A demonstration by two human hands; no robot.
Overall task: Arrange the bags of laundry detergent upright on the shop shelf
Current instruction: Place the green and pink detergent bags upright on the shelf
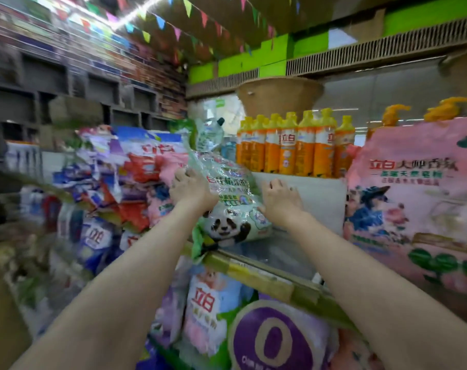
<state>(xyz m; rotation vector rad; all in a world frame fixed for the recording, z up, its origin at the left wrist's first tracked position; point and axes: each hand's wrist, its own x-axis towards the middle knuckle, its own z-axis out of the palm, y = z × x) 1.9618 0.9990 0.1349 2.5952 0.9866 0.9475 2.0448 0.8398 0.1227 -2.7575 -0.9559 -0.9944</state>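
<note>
A clear green-and-white detergent bag with a panda print point(233, 209) stands tilted on the shelf board point(269, 256), its top leaning left toward a heap of other bags. My left hand point(189, 186) grips its upper left side. My right hand point(281, 200) presses against its right edge, fingers curled. Red, blue and pink detergent bags point(136, 166) are piled untidily to the left. A large pink detergent bag point(411, 198) stands upright at the right.
Orange bottles with yellow caps point(288, 145) line a raised white ledge behind the shelf. A woven basket point(279, 96) sits above them. More detergent bags point(208, 305) fill the lower shelf, with a purple-circled bag point(276, 340) in front.
</note>
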